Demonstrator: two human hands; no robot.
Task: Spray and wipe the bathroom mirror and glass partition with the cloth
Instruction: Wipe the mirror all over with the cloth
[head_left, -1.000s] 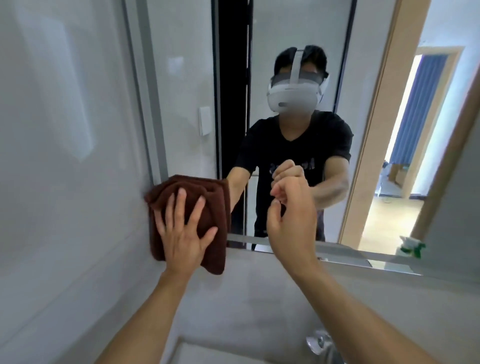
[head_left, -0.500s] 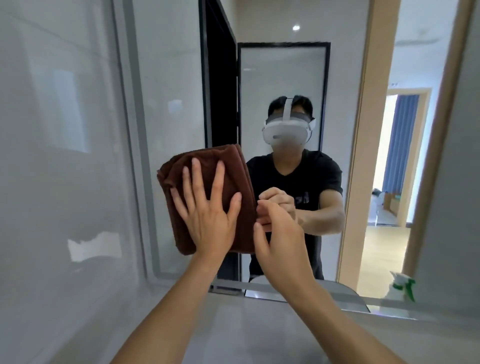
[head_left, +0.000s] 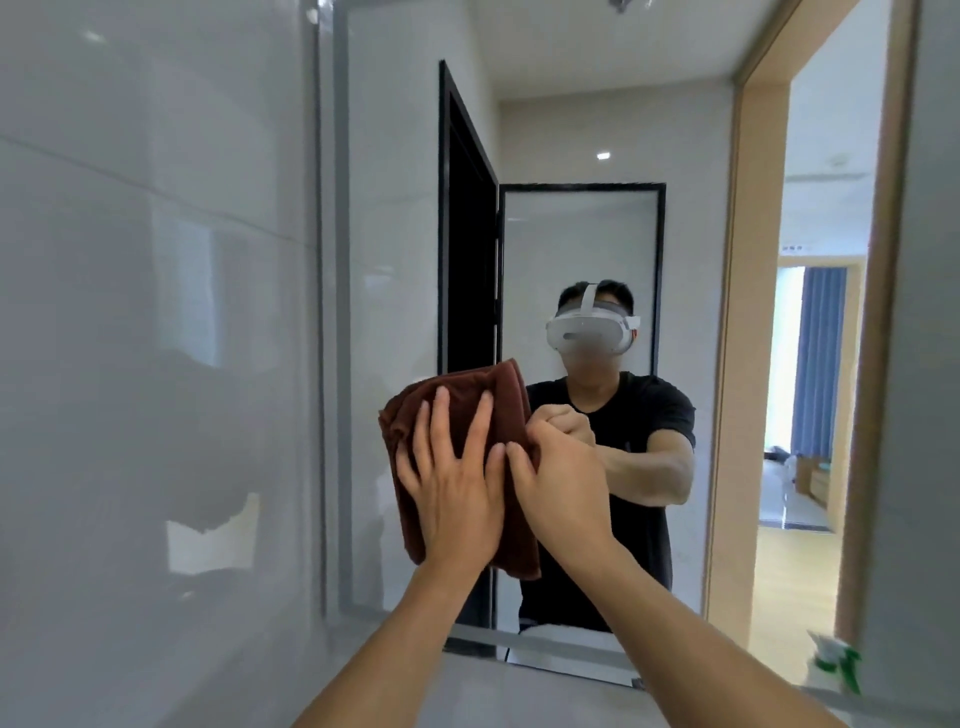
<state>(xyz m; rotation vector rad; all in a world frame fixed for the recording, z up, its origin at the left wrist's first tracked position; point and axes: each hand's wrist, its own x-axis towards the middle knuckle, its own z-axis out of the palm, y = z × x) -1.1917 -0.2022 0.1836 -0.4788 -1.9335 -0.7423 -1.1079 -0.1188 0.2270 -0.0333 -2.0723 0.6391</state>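
A folded brown cloth (head_left: 498, 405) is pressed flat against the bathroom mirror (head_left: 582, 239). My left hand (head_left: 454, 483) lies spread on the cloth with its fingers apart, palm pushing it to the glass. My right hand (head_left: 558, 478) pinches the cloth's right edge with curled fingers. The mirror reflects a person in a black shirt, whose reflected fist meets my right hand. The black-framed glass partition appears only as a reflection (head_left: 582, 249) behind that person.
Glossy grey wall tiles (head_left: 156, 338) fill the left side up to the mirror's grey frame (head_left: 340, 364). A white and green spray bottle (head_left: 834, 660) stands at the lower right by the mirror's bottom edge. A wooden door frame (head_left: 732, 364) shows in the reflection.
Both hands have carried the cloth up and to the right across the mirror, from its lower left corner toward the middle. My right hand has closed in and now grips the cloth's edge.
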